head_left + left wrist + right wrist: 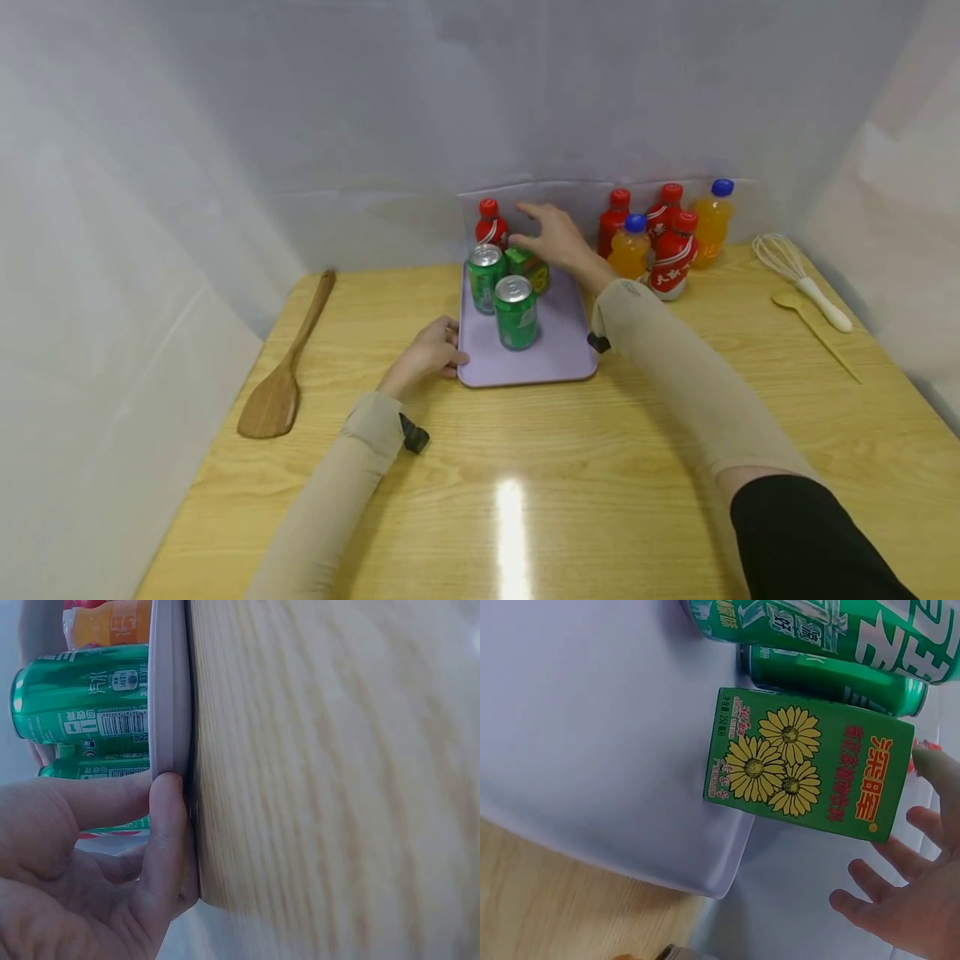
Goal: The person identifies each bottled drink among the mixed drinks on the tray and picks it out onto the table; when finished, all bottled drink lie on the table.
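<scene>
A lilac tray (555,350) lies on the table, its left rim pinched between the thumb and fingers of my left hand (429,358); the left wrist view shows thumb and finger at that rim. Two green drink cans, a front one (516,321) and a back one (485,282), stand upright on the tray. Beside them is a green drink carton (810,765) with yellow flowers. My right hand (558,240) hovers by the carton's top, fingers spread and holding nothing. A red-capped bottle (491,225) stands behind the cans, its lower part hidden.
Right of the tray stand several red bottles (671,262) and two orange-drink bottles, one in front (628,252) and one behind (712,221). A whisk (806,279) and a yellowish spoon (817,329) lie far right. A wooden spatula (277,392) lies left. White sheeting (360,125) backs the table.
</scene>
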